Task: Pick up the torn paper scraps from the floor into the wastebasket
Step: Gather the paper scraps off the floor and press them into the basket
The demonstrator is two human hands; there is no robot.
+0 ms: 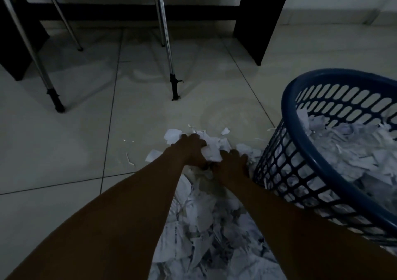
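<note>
- Your left hand (191, 150) curls its fingers round a wad of paper scraps (211, 150) at the far end of the heap on the floor (75, 129).
- Your right hand (233, 164) presses spread fingers onto scraps just beside the blue wastebasket (305, 142), which already holds paper.

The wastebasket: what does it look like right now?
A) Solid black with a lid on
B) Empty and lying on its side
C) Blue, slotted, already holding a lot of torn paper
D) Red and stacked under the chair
C: the wastebasket is blue with slotted walls, and white paper scraps fill much of its inside, while both hands work in the pile on the floor beside it.
</note>
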